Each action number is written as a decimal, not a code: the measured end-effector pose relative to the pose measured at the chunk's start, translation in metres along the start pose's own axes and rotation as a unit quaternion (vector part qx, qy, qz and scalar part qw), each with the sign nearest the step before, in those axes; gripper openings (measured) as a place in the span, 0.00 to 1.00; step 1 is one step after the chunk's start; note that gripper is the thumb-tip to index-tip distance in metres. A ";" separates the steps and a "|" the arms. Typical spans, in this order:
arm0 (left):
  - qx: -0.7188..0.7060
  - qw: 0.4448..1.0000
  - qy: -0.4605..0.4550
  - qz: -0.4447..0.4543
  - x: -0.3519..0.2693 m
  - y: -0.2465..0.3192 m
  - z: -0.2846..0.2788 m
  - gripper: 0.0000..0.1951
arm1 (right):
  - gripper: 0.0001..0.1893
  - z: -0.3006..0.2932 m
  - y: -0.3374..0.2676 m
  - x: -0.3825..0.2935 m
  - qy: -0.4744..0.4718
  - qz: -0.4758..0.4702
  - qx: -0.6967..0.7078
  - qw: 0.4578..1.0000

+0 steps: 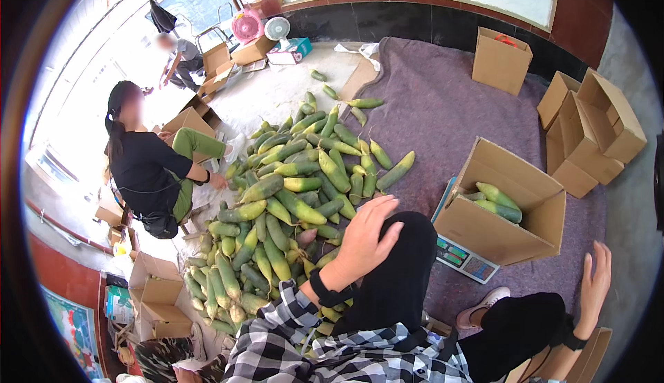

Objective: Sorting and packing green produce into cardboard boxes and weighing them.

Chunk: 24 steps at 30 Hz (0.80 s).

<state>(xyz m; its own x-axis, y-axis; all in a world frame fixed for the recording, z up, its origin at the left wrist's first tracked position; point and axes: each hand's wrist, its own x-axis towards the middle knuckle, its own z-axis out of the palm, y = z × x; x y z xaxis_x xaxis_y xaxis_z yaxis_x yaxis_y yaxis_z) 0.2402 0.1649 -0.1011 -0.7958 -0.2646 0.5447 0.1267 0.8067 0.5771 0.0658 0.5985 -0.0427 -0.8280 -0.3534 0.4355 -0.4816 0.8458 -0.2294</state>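
Observation:
My left hand [365,235] hovers beside my bent knee, palm down, thumb apart from the fingers, with nothing seen in it. Next to it spreads a large heap of green radishes [295,206]; a few are paler or reddish. My right hand [596,279] is raised at the far right, fingers apart and holding nothing. Between my hands an open cardboard box [511,227] sits tilted on a digital scale [464,261] with lit displays. Several green radishes [498,201] lie inside that box, near its far inner corner.
A purple-grey blanket [430,103] covers the floor. Empty cardboard boxes [586,128] stand at right, another box [502,61] by the wall. A person in black [150,167] sits left, one hand at the heap. Another person [181,61] crouches farther back; camouflage-clad legs [181,357] show lower left.

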 end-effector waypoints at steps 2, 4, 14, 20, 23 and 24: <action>0.010 0.999 -0.033 0.028 0.011 0.008 0.001 0.21 | 0.14 -0.008 0.041 -0.034 -0.003 0.052 -0.045 0.998; 0.012 0.992 -0.106 0.074 0.020 0.013 0.012 0.24 | 0.15 -0.014 0.084 -0.084 -0.019 0.105 -0.081 0.991; 0.181 0.939 -0.265 0.122 0.026 -0.014 0.042 0.30 | 0.26 -0.025 0.140 -0.232 -0.025 0.362 -0.234 0.902; 0.187 0.922 -0.311 0.133 0.021 -0.023 0.059 0.28 | 0.36 -0.059 0.173 -0.302 0.090 0.424 -0.373 0.820; 0.195 0.922 -0.311 0.122 0.022 -0.027 0.056 0.27 | 0.38 -0.053 0.208 -0.332 0.042 0.474 -0.361 0.802; 0.196 0.924 -0.302 0.127 0.021 -0.027 0.054 0.28 | 0.38 -0.051 0.222 -0.339 0.013 0.493 -0.355 0.794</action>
<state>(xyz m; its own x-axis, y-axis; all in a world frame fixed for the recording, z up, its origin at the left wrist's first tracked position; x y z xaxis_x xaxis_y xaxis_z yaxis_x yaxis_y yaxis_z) 0.1885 0.1659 -0.1384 -0.9703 0.2069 0.1250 0.2244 0.9633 0.1473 0.2538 0.9259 -0.1969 -0.6921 0.6207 0.3684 0.6876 0.7222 0.0750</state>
